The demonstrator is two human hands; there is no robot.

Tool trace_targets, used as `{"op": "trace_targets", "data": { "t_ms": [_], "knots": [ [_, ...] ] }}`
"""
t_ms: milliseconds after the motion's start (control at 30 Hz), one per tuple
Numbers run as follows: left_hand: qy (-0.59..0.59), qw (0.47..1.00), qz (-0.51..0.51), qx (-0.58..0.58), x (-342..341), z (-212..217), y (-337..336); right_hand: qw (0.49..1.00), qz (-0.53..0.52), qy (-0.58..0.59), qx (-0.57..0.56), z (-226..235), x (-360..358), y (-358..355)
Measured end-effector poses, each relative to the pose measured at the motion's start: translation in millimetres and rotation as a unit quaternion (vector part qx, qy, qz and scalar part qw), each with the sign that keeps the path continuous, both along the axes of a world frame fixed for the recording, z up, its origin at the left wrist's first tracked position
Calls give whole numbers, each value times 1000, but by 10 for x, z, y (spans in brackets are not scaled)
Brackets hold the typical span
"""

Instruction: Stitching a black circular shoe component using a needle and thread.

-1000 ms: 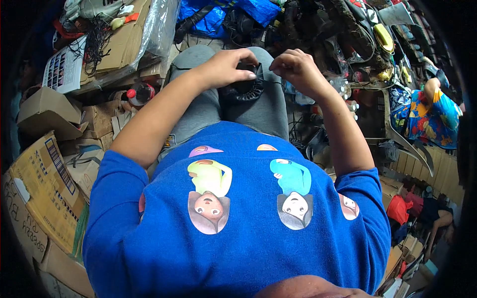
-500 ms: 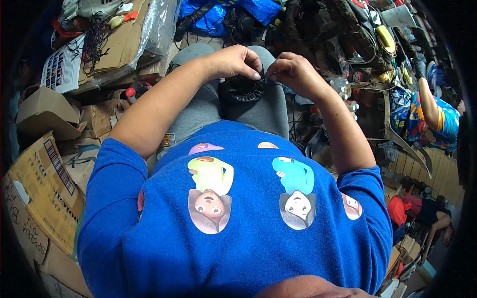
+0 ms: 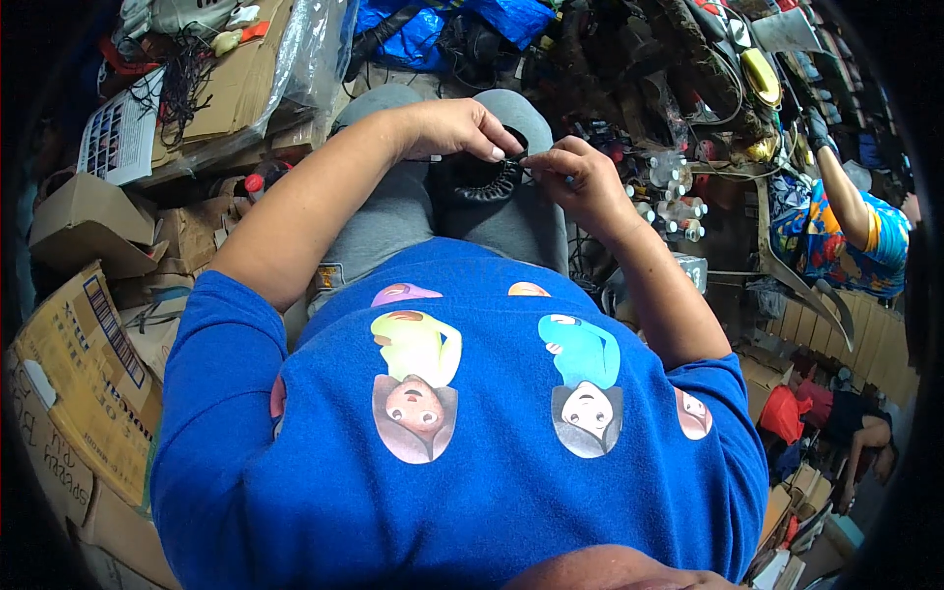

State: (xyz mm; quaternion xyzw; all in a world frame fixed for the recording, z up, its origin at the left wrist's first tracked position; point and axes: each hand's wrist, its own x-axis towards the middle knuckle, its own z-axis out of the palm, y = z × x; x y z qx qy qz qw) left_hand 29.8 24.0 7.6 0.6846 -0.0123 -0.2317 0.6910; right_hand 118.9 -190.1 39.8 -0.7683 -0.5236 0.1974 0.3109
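Note:
On my lap, between my grey-clad thighs, rests a black rounded piece (image 3: 482,189) with an open middle and a ribbed, gathered edge; its exact kind is unclear. My left hand (image 3: 460,130) reaches over its far side, thumb and fingers closed on the rim. My right hand (image 3: 580,177) is at the right end of that rim, with thumb and forefinger pinched together. Whatever sits in this pinch is too small to name. The fingertips of both hands are close together, and my left hand hides part of the black piece.
Left of me stand a cardboard box (image 3: 93,224) and flattened cardboard (image 3: 88,374). Clear plastic bottles (image 3: 678,206) stand to the right. A curved blade (image 3: 821,305) lies near a co-worker in a colourful shirt (image 3: 855,231). Another person (image 3: 865,433) bends farther back.
My right hand has moved down and slightly left, its pinch now lower on the black piece's edge. My left hand has shifted a little lower. More of the bottles shows on the right.

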Motion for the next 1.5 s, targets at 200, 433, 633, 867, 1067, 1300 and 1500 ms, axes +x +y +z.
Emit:
{"op": "trace_targets", "data": {
  "t_ms": [200, 433, 633, 867, 1067, 1300, 1500],
  "knots": [
    [-24, 998, -33, 52, 16, 5, -17, 981, 56, -172, -70, 239, -100, 98],
    [-51, 996, -55, 56, 101, 17, 27, 912, 183, -349, -111, 336, -46, 389],
    [-107, 985, -21, 131, 142, -114, 29, 985, 98, -122, -70, 31, 138, 310],
    [-192, 964, 9, 184, 112, -73, 35, 983, 77, -154, -65, 201, 104, 291],
    [-166, 971, 24, 169, 92, -98, -17, 981, 90, -157, -72, 107, 43, 356],
    [-266, 912, 197, 243, -261, -1, -94, 913, -64, 398, -63, -105, 278, 132],
    [-177, 875, 93, 441, -852, 154, 284, 996, 72, 36, -48, -245, 281, 22]
  ]
}}
